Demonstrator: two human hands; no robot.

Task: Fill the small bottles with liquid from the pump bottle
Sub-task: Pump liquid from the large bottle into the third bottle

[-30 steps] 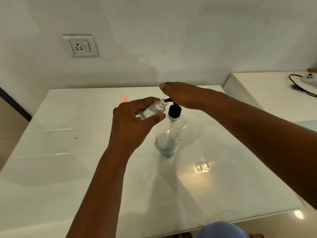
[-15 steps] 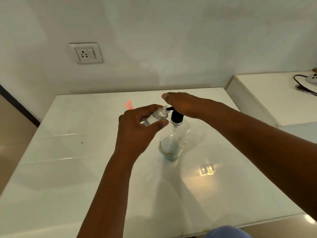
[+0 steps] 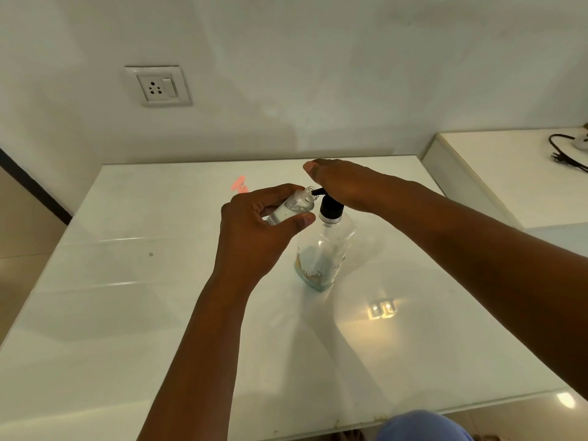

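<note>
A clear pump bottle [image 3: 324, 249] with a black pump head stands in the middle of the white table [image 3: 127, 313], with a little liquid at its bottom. My right hand [image 3: 343, 183] lies flat on top of the pump head and presses it. My left hand [image 3: 254, 230] grips a small clear bottle [image 3: 294, 205], tilted, its open neck right at the black spout. The small bottle holds whitish liquid in its lower part.
A small pink cap or sprayer piece [image 3: 240, 184] lies on the table behind my left hand. A wall socket [image 3: 158, 86] sits on the wall above. A second white counter [image 3: 509, 173] with a black cable [image 3: 566, 154] is at the right.
Both hands and the two bottles keep the same pose. Only the head camera has shifted, so everything sits slightly lower and to the right in view.
</note>
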